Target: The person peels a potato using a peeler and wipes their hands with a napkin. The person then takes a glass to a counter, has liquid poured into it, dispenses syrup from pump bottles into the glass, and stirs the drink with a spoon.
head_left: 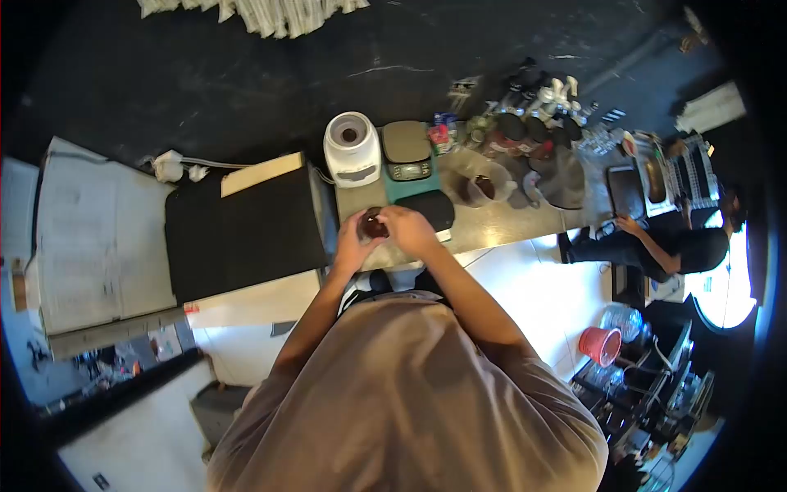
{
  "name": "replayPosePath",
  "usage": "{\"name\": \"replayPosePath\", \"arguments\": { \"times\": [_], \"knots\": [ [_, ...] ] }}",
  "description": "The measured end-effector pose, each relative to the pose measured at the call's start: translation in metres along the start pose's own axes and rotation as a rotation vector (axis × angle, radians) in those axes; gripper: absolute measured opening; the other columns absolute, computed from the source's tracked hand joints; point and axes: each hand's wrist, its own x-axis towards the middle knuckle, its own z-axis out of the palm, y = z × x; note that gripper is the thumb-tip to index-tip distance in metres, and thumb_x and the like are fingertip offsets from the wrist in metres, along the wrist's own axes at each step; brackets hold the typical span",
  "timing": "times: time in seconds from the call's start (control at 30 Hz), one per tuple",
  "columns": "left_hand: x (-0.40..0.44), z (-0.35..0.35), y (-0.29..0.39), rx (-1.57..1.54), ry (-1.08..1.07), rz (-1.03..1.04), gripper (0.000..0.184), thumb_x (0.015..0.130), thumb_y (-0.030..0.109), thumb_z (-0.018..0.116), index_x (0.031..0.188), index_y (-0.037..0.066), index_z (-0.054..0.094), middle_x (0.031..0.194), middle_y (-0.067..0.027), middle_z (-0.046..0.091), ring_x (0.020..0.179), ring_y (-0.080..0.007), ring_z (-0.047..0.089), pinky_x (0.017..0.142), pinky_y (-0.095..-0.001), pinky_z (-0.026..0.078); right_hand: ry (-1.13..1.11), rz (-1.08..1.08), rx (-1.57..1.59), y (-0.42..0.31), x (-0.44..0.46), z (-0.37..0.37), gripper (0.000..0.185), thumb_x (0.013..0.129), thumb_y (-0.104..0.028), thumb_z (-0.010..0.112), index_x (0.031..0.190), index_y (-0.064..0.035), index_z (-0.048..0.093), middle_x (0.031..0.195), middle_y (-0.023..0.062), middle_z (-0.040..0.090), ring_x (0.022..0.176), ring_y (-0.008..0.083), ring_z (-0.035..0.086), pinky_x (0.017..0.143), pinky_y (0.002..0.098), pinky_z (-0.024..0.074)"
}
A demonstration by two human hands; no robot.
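Above the counter's front edge, both hands are at a small round cup [375, 224] with dark brown contents. My left hand [352, 244] is closed round its left side. My right hand [409, 229] grips its right side, fingers bent over the rim. What lies under the fingers is hidden, and the contents are too small to make out. Just beyond stands a white machine [353, 152] with a round opening on top. Right of that sits a digital scale [407, 153] on a teal mat [410, 189]. A black pad [428, 210] lies close to my right hand.
A clear plastic pitcher [492, 190] with something brown inside stands on the counter [512, 225]. Jars and bottles [525, 123] crowd the back right. A large black box [246, 234] is at left. Another person [672, 246] stands far right, near a red bucket [600, 346].
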Motion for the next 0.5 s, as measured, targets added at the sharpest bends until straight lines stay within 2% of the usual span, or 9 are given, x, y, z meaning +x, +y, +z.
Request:
{"name": "replayPosePath", "arguments": {
  "times": [0.1, 0.2, 0.37, 0.43, 0.5],
  "knots": [
    [-0.002, -0.003, 0.001, 0.014, -0.002, -0.008, 0.087, 0.072, 0.027, 0.095, 0.145, 0.006, 0.051, 0.134, -0.0209, 0.062, 0.125, -0.0383, 0.06, 0.107, -0.0461, 0.049, 0.017, 0.016, 0.072, -0.001, 0.001, 0.001, 0.017, 0.1, -0.014, 0.06, 0.107, -0.0003, 0.068, 0.104, 0.0207, 0.07, 0.095, 0.0414, 0.069, 0.083, 0.0473, 0.0564],
    [-0.001, -0.001, -0.003, -0.004, -0.007, 0.01, 0.088, 0.073, 0.027, 0.095, 0.146, 0.006, 0.05, 0.134, -0.021, 0.061, 0.125, -0.0385, 0.06, 0.107, -0.0462, 0.048, 0.024, 0.063, -0.042, -0.003, 0.003, 0.001, 0.017, 0.101, -0.014, 0.059, 0.104, 0.0008, 0.066, 0.097, 0.0219, 0.069, 0.09, 0.0426, 0.067, 0.079, 0.0487, 0.0544],
    [0.0, -0.003, 0.003, 0.006, -0.022, 0.0, 0.088, 0.073, 0.028, 0.095, 0.145, 0.005, 0.051, 0.134, -0.0213, 0.062, 0.125, -0.0383, 0.06, 0.107, -0.0458, 0.048, 0.067, 0.019, 0.019, -0.006, 0.005, -0.001, 0.017, 0.102, -0.014, 0.058, 0.1, 0.0016, 0.065, 0.096, 0.0218, 0.068, 0.09, 0.0438, 0.066, 0.078, 0.0494, 0.0536],
    [-0.001, -0.005, 0.006, 0.022, -0.024, -0.009, 0.087, 0.074, 0.029, 0.095, 0.145, 0.003, 0.05, 0.136, -0.0197, 0.061, 0.127, -0.036, 0.06, 0.11, -0.0448, 0.047, 0.009, 0.159, 0.048, -0.008, 0.006, -0.002, 0.017, 0.101, -0.013, 0.058, 0.1, 0.0018, 0.065, 0.096, 0.0207, 0.068, 0.091, 0.0439, 0.066, 0.079, 0.0491, 0.0534],
    [-0.001, -0.004, 0.004, -0.009, -0.03, -0.018, 0.088, 0.073, 0.029, 0.095, 0.145, 0.004, 0.05, 0.136, -0.0198, 0.06, 0.127, -0.0364, 0.059, 0.11, -0.0448, 0.047, 0.051, 0.09, 0.049, -0.007, 0.007, -0.002, 0.017, 0.102, -0.014, 0.058, 0.099, 0.0016, 0.064, 0.096, 0.0207, 0.068, 0.091, 0.0437, 0.066, 0.079, 0.049, 0.0536]
  ]
}}
